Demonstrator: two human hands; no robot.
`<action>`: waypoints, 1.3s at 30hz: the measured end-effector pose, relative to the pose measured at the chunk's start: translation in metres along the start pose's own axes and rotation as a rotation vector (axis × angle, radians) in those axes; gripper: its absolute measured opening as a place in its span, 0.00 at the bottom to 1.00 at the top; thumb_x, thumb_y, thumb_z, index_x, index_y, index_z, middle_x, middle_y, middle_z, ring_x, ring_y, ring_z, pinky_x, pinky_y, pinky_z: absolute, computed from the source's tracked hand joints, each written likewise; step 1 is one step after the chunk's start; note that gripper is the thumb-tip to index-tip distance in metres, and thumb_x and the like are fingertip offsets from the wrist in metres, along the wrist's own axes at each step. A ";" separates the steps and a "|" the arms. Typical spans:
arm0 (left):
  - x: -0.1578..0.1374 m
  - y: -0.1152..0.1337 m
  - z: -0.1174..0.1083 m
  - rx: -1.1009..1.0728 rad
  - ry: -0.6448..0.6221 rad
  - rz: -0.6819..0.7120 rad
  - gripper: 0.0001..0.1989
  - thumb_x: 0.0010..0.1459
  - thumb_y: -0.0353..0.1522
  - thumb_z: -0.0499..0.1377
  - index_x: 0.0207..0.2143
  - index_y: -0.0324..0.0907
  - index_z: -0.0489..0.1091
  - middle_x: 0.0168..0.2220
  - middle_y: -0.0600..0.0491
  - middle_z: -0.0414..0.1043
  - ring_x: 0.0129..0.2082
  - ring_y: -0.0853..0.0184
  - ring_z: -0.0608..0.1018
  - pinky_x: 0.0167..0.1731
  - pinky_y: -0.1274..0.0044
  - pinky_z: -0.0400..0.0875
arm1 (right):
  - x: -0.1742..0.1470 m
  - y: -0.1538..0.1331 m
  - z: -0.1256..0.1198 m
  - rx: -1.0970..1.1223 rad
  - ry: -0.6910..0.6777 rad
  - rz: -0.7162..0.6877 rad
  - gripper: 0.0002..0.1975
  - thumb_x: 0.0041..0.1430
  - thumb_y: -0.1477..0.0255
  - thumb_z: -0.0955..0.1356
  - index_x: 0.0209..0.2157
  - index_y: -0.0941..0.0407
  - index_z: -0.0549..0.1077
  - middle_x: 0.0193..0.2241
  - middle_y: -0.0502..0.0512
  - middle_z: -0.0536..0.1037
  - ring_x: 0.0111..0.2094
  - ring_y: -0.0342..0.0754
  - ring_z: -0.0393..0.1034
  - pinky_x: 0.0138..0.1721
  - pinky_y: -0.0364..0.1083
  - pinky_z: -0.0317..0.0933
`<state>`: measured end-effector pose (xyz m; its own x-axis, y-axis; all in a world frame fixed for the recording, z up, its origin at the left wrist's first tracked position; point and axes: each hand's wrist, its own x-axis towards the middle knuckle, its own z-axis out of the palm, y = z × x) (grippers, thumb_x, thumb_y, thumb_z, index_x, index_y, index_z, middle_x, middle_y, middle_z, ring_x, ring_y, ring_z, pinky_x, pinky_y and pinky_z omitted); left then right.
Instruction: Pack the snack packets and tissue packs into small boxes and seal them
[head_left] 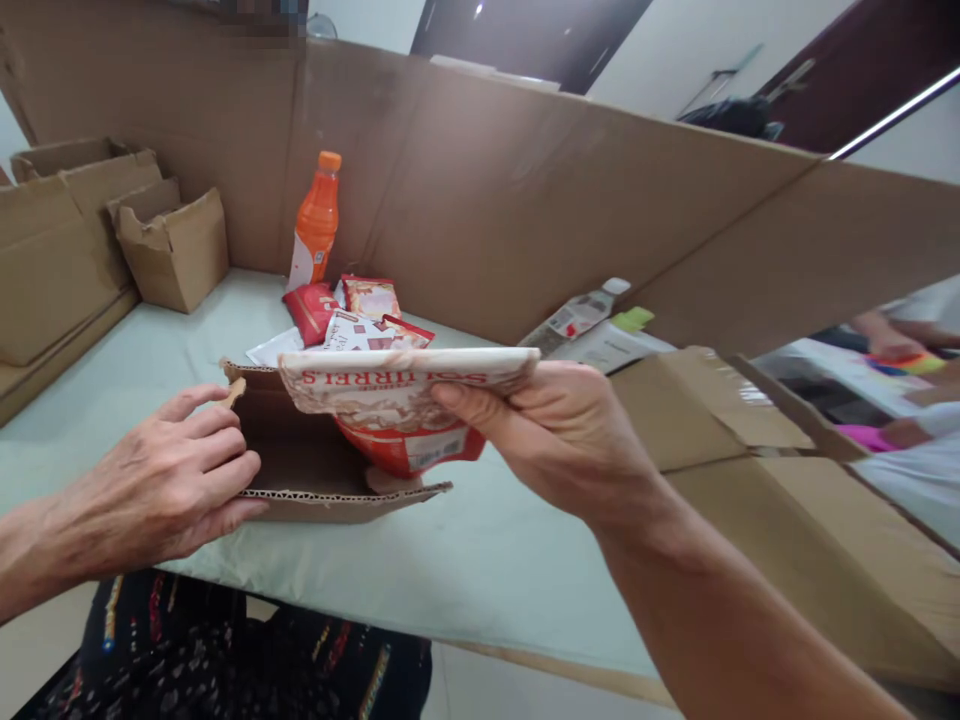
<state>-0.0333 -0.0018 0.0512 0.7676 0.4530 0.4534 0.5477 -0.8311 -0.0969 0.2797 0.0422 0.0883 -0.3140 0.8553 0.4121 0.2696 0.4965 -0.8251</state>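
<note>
The right hand (559, 435) is closed around the end of a flat snack packet (397, 385) printed in red and cream, fingers on top and thumb beneath, holding it level over the open mouth of a small cardboard box (315, 470). The packet's lower red part dips into the box opening. The left hand (169, 480) has its fingers curled loosely and pressed against the left side of the box, thumb near the raised flap, steadying it without closing fully around anything. The box sits near the front edge of a pale green worktop (465, 560). Just behind it lie several more red snack packets (352, 310) in a small heap, and beyond them an orange drink bottle (316, 222) stands upright against a tall cardboard wall (487, 190). A clear water bottle (576, 315) lies tilted to the right of the heap. Empty cardboard boxes (169, 245) stand at far left, and a larger flattened carton (750, 470) rests at right.
</note>
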 end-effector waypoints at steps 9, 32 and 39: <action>-0.018 0.004 0.004 -0.008 0.019 -0.027 0.07 0.66 0.29 0.58 0.44 0.42 0.75 0.35 0.50 0.80 0.49 0.55 0.80 0.65 0.57 0.67 | 0.011 0.031 0.047 0.403 -0.042 0.117 0.20 0.59 0.48 0.75 0.46 0.45 0.84 0.44 0.51 0.86 0.50 0.56 0.79 0.54 0.60 0.76; -0.019 -0.002 -0.002 0.023 0.040 -0.091 0.10 0.67 0.29 0.57 0.31 0.44 0.73 0.29 0.53 0.77 0.33 0.61 0.80 0.56 0.60 0.72 | 0.028 -0.014 0.060 -0.778 -0.872 0.042 0.14 0.65 0.76 0.66 0.27 0.55 0.81 0.22 0.52 0.79 0.20 0.42 0.62 0.23 0.44 0.49; 0.021 0.015 -0.011 -0.112 -0.028 -0.022 0.10 0.62 0.29 0.56 0.45 0.42 0.73 0.45 0.45 0.81 0.44 0.57 0.82 0.53 0.64 0.76 | 0.033 -0.007 0.090 -0.800 -1.165 0.019 0.14 0.70 0.71 0.65 0.39 0.59 0.83 0.37 0.61 0.86 0.33 0.49 0.77 0.31 0.45 0.60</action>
<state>-0.0126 -0.0084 0.0691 0.7657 0.4791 0.4292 0.5249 -0.8510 0.0134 0.1853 0.0539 0.0723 -0.7596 0.4478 -0.4716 0.5950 0.7714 -0.2259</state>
